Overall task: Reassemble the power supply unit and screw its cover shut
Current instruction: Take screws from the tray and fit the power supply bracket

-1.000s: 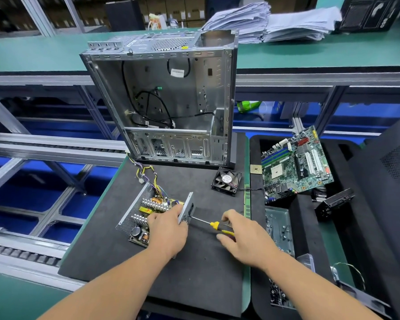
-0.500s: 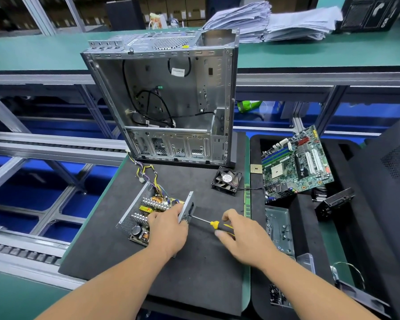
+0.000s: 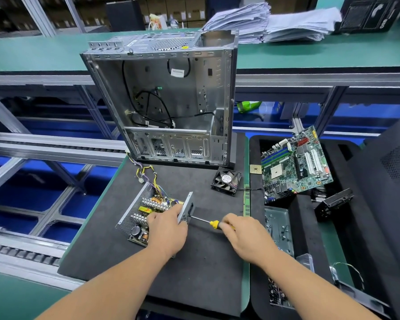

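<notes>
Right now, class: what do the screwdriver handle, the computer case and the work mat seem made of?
Screwdriver handle: probably plastic, smooth yellow.
Computer case: sheet metal, likely steel; bare grey sheen, punched holes.
Work mat: apparently foam or rubber; matte black, no glare.

Electronics assembly workshop: green-topped desk (image 3: 44, 51) lines, aluminium conveyor frame (image 3: 44, 146), gutted PC case (image 3: 171, 100), loose motherboard (image 3: 296, 167), stacked papers (image 3: 275, 21) at the far edge.

On the benches sit one open power supply (image 3: 146, 213), one screwdriver (image 3: 208, 222), one computer case (image 3: 171, 100), one fan (image 3: 226, 180), one motherboard (image 3: 296, 165) and two paper stacks (image 3: 270, 21).
</notes>
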